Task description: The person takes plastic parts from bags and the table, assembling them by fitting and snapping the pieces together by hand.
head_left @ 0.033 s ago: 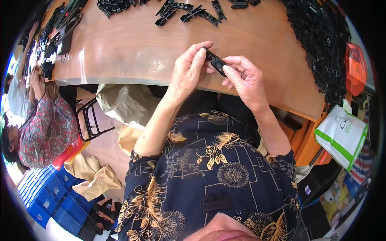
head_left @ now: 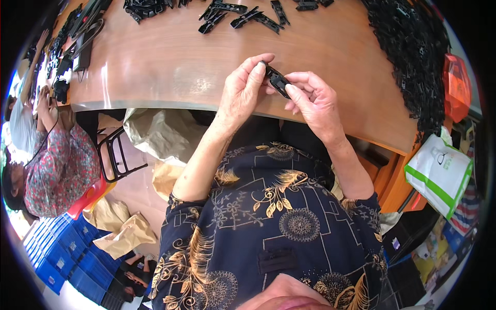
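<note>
Head view: the left hand (head_left: 245, 85) has its thumb and forefinger pinched on the far-left end of a slim black clip-like part (head_left: 277, 81), a closed grip. The right hand (head_left: 316, 103) has its thumb pressed on the other end, with the fingers bent behind, so that grip is pinching the same piece. How the hidden fingertips bear on its underside, I cannot tell.

The part lies between the two hands, held up near the front edge of the desk (head_left: 175, 62). Its long axis slants from far left to near right, running from one thumb to the other; neither hand is nearer, since both touch it. From the left grip the piece reaches right and toward the body.

Further out, beyond the hands, loose black parts (head_left: 212, 24) of similar look lie on the far side of the desk. A large dark heap (head_left: 408, 57) covers its right side, with an orange-red bag (head_left: 457, 88) just beyond.

As for writing, a white bag with green trim (head_left: 439, 170) at the right bears a printed emblem and small lettering. Blue crates (head_left: 67, 253) at lower left carry small pale labels (head_left: 59, 262), too small to read. No marking can be made out on the held part.
</note>
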`<state>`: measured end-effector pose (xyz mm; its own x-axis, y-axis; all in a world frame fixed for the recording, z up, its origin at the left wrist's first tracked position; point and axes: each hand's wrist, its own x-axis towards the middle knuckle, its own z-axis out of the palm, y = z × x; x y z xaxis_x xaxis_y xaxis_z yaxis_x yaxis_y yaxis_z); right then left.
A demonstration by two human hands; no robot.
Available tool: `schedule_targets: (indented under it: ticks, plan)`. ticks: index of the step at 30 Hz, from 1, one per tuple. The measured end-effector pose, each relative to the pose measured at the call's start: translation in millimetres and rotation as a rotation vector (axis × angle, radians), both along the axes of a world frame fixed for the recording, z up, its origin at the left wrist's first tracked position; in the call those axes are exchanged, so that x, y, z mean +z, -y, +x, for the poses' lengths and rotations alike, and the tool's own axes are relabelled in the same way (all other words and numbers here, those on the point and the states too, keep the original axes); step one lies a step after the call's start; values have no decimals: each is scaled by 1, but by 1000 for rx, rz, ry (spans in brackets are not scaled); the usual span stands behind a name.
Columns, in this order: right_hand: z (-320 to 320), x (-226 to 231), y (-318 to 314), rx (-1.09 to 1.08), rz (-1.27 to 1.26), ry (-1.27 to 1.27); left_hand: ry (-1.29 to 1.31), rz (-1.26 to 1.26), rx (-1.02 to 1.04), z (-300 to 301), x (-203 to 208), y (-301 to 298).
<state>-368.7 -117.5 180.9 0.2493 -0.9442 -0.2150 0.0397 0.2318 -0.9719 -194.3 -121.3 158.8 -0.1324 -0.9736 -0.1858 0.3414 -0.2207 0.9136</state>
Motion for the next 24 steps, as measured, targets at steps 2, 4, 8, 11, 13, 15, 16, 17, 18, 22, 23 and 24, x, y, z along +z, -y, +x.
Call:
schedule_targets:
  ticks: [2,4,8,11,13,15,16,17,18,22,23,24]
  plan:
    - [-1,-4,1,12,-3,0,35,-5,-16,-3,0,-3]
    - [-3,-10,0,5,-70,-64,68,-13,-32,-5,-1,-6]
    - [-12,-2,-3,-38,-53,-153,384,-143,-100,-8,4,-8]
    - [-27,-15,-4,40,-119,-340,531,-139,-300,-2,8,-2]
    - [-26,-14,-1,66,-369,-441,595,-234,-312,-3,7,-1]
    - [-28,-7,-2,54,-399,-370,554,-218,-360,-9,4,2]
    - [-31,-7,-4,54,-339,-356,536,-177,-382,-14,3,4]
    - [-39,-3,-5,29,-339,-372,524,-191,-405,-22,2,5]
    - [-44,2,-6,36,-281,-334,485,-163,-366,-29,4,3]
    - [-66,-22,-5,-15,-21,106,321,-85,-239,-56,-2,-2]
    - [-71,-26,-4,-33,122,304,285,-65,-192,-62,-3,-2]
    - [-74,-27,-2,-37,161,317,246,-44,-219,-62,-7,1]
